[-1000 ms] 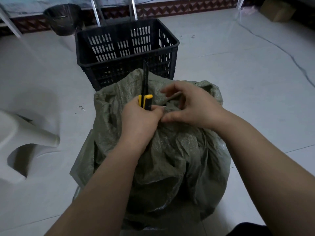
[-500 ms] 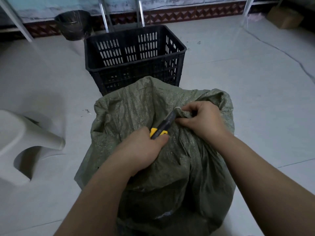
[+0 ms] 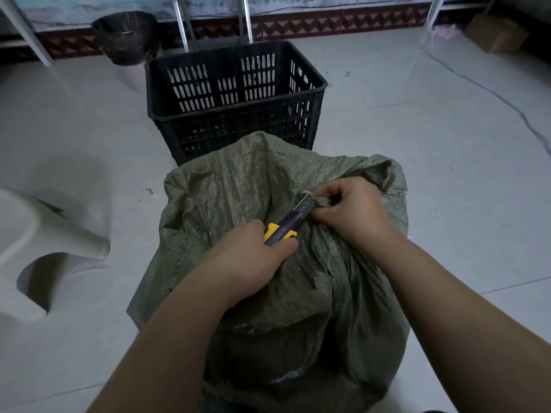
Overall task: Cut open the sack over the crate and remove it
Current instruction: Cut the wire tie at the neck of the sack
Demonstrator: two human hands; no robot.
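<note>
Utility knife [image 3: 287,225] has tipped from upright to slanting at the gathered neck of the green woven sack [image 3: 238,204]. Left hand [image 3: 250,263] grips the knife's handle; right hand [image 3: 354,216] pinches the neck. The sack stands on the floor [image 3: 417,144], contents hidden. In the black slotted crate [image 3: 235,90] behind it, only bare walls show.

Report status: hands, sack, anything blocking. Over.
Left hand grips utility knife, blade at the tie. Right hand pinches green sack at its neck. Sack not yet open. Nothing in the way.
</note>
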